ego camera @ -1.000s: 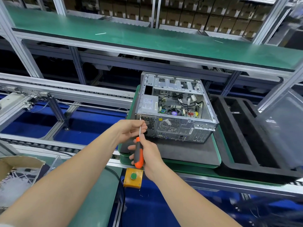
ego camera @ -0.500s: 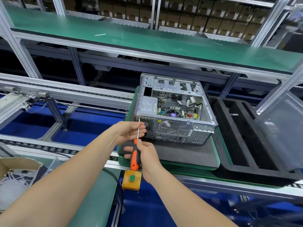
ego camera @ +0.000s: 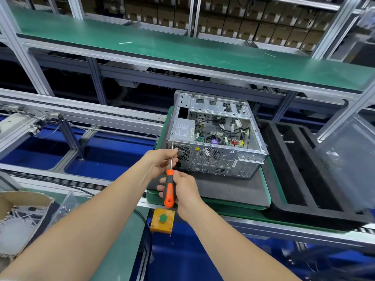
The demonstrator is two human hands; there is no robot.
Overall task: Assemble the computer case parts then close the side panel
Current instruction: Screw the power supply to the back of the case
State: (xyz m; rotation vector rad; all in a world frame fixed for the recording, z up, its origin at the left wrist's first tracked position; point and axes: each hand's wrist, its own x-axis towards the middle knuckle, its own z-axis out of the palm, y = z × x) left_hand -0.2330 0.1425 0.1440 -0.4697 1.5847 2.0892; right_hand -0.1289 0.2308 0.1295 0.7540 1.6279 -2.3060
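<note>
An open grey computer case point(ego camera: 217, 136) lies on its side on a dark mat point(ego camera: 223, 189), rear panel toward me, motherboard and cables showing inside. My right hand point(ego camera: 182, 187) grips the orange and black handle of a screwdriver point(ego camera: 169, 189). Its metal shaft runs up to the upper left corner of the rear panel. My left hand point(ego camera: 160, 163) pinches the shaft just below the tip. A grey side panel point(ego camera: 345, 159) leans at the far right, apart from the case.
The mat sits on a green pallet point(ego camera: 267, 183) on the conveyor. A black foam tray point(ego camera: 294, 169) lies to the right. A yellow box with a green button point(ego camera: 162, 220) is below my hands. A torn cardboard box point(ego camera: 18, 211) sits at lower left.
The screwdriver tip has risen a little toward the case's upper left rear corner. Both hands kept their hold and moved slightly up with it.
</note>
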